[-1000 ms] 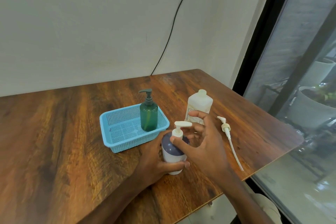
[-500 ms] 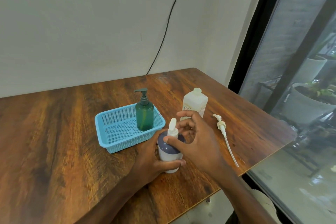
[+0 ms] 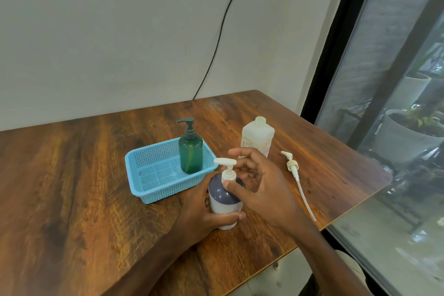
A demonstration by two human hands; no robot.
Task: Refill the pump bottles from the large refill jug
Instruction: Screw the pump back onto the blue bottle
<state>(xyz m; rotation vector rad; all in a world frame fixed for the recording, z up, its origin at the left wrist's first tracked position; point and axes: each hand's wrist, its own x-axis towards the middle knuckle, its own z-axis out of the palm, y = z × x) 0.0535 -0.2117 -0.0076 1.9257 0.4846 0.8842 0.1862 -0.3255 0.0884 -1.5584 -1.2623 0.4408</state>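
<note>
Turns cream spout (image 3: 224, 162) leftward since before, on brown wooden table (image 3: 72, 175) near blue plastic mesh basket (image 3: 168, 190) and square translucent refill jug (image 3: 257, 137). Grips round white-and-purple pump bottle (image 3: 223, 202) with left hand (image 3: 197, 214), pinches its pump collar (image 3: 228, 175) with right hand (image 3: 264, 190).

Soft daylight from right window | sharp | wide-angle edge bending

Pump bottle (image 3: 190, 154) stands in the basket (image 3: 168, 190), jug (image 3: 257, 138) to its right, loose pump (image 3: 293, 167) farther right.
</note>
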